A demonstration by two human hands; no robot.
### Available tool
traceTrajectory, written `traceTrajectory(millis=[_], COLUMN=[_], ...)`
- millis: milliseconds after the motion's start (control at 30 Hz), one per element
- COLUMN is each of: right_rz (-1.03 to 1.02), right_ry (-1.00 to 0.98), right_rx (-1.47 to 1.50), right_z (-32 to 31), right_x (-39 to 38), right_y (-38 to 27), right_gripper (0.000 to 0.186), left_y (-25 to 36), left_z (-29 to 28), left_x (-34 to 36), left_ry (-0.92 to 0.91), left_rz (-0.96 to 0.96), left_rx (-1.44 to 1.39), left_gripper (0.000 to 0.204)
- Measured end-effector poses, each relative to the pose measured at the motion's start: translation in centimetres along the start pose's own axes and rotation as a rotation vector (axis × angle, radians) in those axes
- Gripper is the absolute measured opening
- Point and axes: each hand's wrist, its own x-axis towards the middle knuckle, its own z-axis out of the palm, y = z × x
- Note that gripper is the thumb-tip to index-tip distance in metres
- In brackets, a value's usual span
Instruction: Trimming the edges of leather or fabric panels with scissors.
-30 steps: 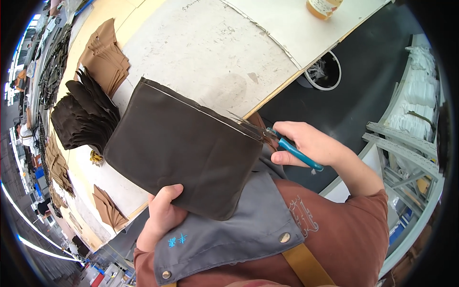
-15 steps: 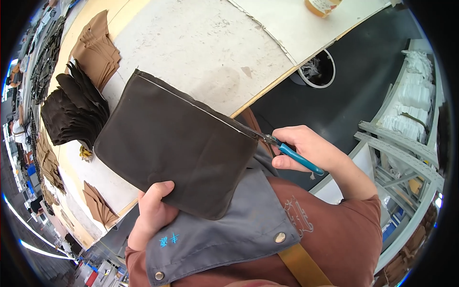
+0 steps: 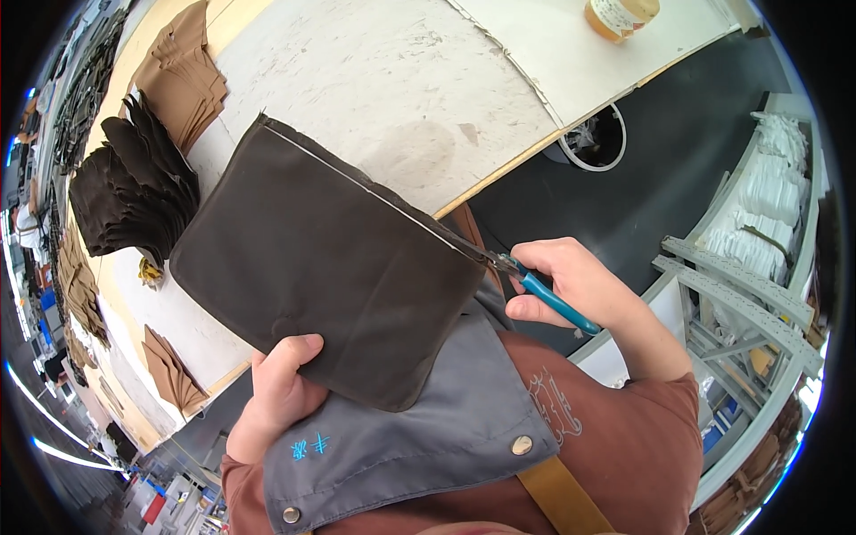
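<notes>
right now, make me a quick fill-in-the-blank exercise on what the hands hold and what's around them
The teal-handled scissors are in the person's ____ hand.
On the near face of the dark piece, the left hand shows its ____.
The line along the dark piece's upper edge is coloured ____.
The round bin stands on the ____.

Missing words: right; thumb; white; floor
</notes>
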Motion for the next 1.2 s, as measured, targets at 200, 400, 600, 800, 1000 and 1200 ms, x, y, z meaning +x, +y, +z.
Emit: traceTrajectory(millis=[200,400,600,800,1000,1200], right_rz=[0.052,0.101,0.11,0.124,0.111,0.108], right_ry=[-0.006,0.008,0.026,0.038,0.06,0.071], right_rx=[-0.013,0.049,0.104,0.132,0.142,0.153], right_z=[0.02,0.14,0.31,0.49,0.7,0.78], right_x=[0.14,0.09,0.17,0.13,0.15,0.14], right_y=[-0.22,-0.2,-0.19,0.02,-0.08,0.23], right_gripper=[0.066,0.067,0.065,0.064,0.062,0.061], left_y=[0.16,0.22,0.15,0.22,0.3,0.26], left_z=[-0.22,-0.3,-0.34,-0.29,-0.44,-0.39], left_x=[0.04,0.15,0.25,0.32,0.27,0.4], left_ry=[-0.001,0.008,0.003,-0.018,-0.015,-0.001], left_rz=[-0.024,-0.033,-0.005,-0.02,-0.036,-0.029], left_rx=[-0.003,-0.016,-0.014,-0.019,-0.023,-0.012], left_gripper=[0.055,0.054,0.055,0.055,0.055,0.056])
